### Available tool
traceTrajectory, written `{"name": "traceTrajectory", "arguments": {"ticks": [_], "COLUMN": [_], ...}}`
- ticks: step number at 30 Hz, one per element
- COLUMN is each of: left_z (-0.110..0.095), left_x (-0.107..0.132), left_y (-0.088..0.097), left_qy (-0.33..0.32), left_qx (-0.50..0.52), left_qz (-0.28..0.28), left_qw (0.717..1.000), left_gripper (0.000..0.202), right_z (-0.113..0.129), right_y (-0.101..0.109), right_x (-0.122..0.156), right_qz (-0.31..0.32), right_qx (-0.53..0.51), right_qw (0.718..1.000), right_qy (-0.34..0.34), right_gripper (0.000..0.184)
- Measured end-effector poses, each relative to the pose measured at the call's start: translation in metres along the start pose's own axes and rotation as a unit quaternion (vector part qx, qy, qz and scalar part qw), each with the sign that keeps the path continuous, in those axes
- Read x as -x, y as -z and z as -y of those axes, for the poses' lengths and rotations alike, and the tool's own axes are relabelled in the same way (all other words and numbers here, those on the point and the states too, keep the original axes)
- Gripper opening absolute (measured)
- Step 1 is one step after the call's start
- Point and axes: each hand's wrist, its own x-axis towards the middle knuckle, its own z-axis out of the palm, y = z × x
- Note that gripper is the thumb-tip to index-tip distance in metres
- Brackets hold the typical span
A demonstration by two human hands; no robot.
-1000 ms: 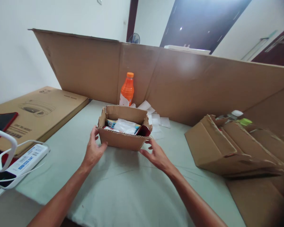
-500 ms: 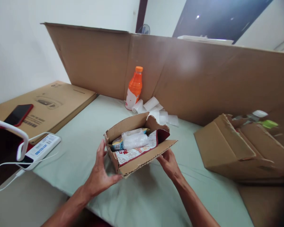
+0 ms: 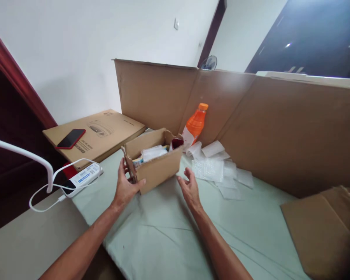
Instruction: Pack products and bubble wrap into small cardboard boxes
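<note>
A small open cardboard box stands upright on the green-covered table, in front of an orange bottle. Inside it lie a bubble-wrapped item and some coloured packets, partly hidden by the front wall. My left hand grips the box's left end, thumb on the front face and fingers round the side. Just off the box's lower right corner, my right hand is open with fingers apart, holding nothing.
Several bubble-wrap sheets lie right of the bottle. On the left are a flat carton with a phone on it and a white power strip with cables. A tall cardboard wall and a larger box stand right.
The small box has gone from tilted between both hands to upright on the table, farther back and left. My right hand has let go of it. The view has swung left.
</note>
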Motion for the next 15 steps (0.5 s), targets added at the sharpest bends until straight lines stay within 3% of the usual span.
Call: {"name": "traceTrajectory", "arguments": {"ticks": [4,8,11,15], "left_z": [-0.003,-0.002,0.006,0.021], "left_x": [-0.079,-0.172,-0.22,-0.252], "left_y": [0.004,0.002,0.002,0.004], "left_qy": [-0.077,-0.112,-0.091,-0.079], "left_qx": [-0.052,-0.152,-0.182,-0.196], "left_qz": [-0.096,-0.201,-0.219,-0.195], "left_qw": [0.991,0.961,0.954,0.958], "left_gripper": [0.112,0.114,0.116,0.1], "right_z": [-0.019,-0.029,-0.032,-0.033], "right_y": [-0.027,-0.029,-0.025,-0.021], "right_x": [0.003,0.009,0.011,0.011], "right_qz": [0.009,0.0,0.001,0.005], "right_qx": [0.061,0.082,0.088,0.088], "right_qw": [0.996,0.99,0.991,0.992], "right_qy": [0.071,0.111,0.104,0.095], "right_gripper": [0.058,0.048,0.044,0.04]}}
